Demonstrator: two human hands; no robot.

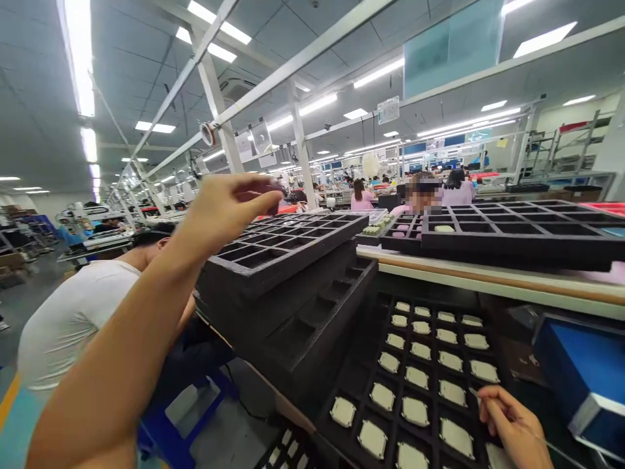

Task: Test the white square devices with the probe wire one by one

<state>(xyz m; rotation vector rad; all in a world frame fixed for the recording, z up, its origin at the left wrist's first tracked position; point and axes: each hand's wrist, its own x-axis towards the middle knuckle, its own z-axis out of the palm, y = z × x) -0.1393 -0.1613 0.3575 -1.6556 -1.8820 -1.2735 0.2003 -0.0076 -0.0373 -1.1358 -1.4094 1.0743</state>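
My left hand is raised over a tilted stack of empty black compartment trays, its fingertips pinched on a small dark piece above the top tray's far edge. What the piece is cannot be told. My right hand rests at the lower right on a black tray filled with several small cream-white square parts. Its fingers are curled around a thin tool, possibly tweezers, that points toward the parts.
A raised shelf carries more black trays. A blue box sits at the right. A co-worker in a white shirt bends low on the left, above a blue stool. Other people work at distant benches.
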